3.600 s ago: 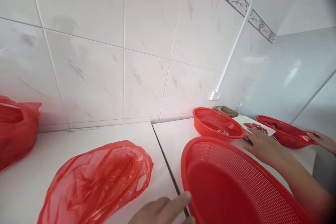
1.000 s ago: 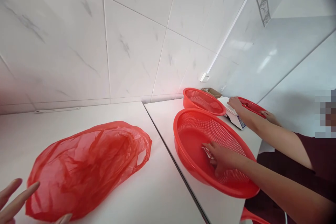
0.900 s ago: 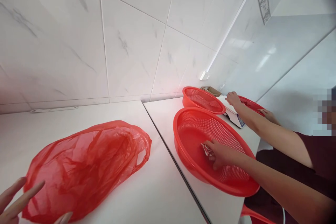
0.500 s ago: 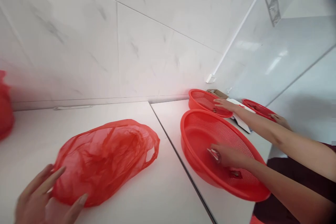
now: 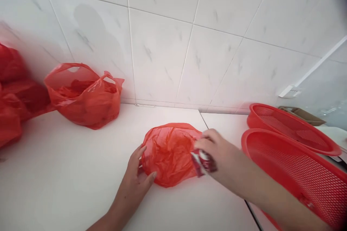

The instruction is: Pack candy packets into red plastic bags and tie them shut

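A thin red plastic bag (image 5: 170, 158) lies on the white table with its mouth spread toward me. My left hand (image 5: 135, 173) is at the bag's left edge, thumb and fingers apart, fingertips touching the plastic. At the bag's right side, my right hand (image 5: 214, 148) is closed on a small packet (image 5: 204, 162) with a dark red and white wrapper. The packet is blurred and hangs below the fingers, over the bag's right edge. Nearest to my right forearm is a red plastic basket (image 5: 271, 148) with mesh sides; a small dark red item (image 5: 306, 200) shows inside it.
A filled red plastic bag (image 5: 86, 104) stands against the tiled wall at left, beside more red bags (image 5: 16, 97). Behind the near basket sits another red basket (image 5: 292, 126), with a cardboard box (image 5: 306, 115) past it. A seam between tables runs under my right arm.
My right hand has come out of the near basket with the packet and moved left to the bag. My view has turned left; the co-worker's arms are out of sight.
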Demonstrator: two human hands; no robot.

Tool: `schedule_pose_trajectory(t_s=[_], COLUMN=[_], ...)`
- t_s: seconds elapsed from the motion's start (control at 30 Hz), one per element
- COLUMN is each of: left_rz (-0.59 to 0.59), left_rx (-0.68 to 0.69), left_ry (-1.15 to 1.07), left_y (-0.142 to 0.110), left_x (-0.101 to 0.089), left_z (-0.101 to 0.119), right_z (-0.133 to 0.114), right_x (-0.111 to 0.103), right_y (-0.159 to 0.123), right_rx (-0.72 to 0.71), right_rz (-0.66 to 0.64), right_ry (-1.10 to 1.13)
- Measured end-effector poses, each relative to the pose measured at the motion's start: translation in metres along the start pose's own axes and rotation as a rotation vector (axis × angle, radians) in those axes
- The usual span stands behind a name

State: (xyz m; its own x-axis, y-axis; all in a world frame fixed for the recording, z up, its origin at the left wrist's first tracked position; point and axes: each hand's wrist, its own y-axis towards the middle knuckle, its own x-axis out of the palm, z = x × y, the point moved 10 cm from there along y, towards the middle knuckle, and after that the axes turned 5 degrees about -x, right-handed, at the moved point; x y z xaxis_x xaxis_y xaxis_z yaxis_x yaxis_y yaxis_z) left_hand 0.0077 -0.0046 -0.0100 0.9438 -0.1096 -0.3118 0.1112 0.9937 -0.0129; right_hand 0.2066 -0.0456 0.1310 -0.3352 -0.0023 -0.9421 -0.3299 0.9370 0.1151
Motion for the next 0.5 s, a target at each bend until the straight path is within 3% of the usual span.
schedule_pose_trajectory(t_s=[0.07,0.13,0.23,0.33,0.4,0.5], left_rz=[-0.009,-0.003,-0.013,-0.021,-0.015,0.019], left_rx=[0.028,0.048,0.047,0.04,0.04,0.071], left_ry=[0.019,0.061,0.082,0.08,0.082,0.123], left_y=[0.0,0.001,0.001,0.002,0.003,0.005], left_x=[0.0,-0.001,0.0,0.001,0.0,-0.004], left_z=[0.001,0.002,0.002,-0.001,-0.004,-0.005], right_z=[-0.014,-0.01,0.004,0.011,0.024,0.071], right_x=[0.031,0.059,0.075,0.056,0.027,-0.029], right_y=[0.03,0.052,0.064,0.04,0.006,-0.063], right_rx=[-0.072,-0.07,-0.019,0.021,0.087,0.289], right_rz=[-0.006,-0.027,-0.021,0.053,0.136,0.285], right_ry=[-0.01,-0.033,-0.044,0.001,-0.009,-0.158])
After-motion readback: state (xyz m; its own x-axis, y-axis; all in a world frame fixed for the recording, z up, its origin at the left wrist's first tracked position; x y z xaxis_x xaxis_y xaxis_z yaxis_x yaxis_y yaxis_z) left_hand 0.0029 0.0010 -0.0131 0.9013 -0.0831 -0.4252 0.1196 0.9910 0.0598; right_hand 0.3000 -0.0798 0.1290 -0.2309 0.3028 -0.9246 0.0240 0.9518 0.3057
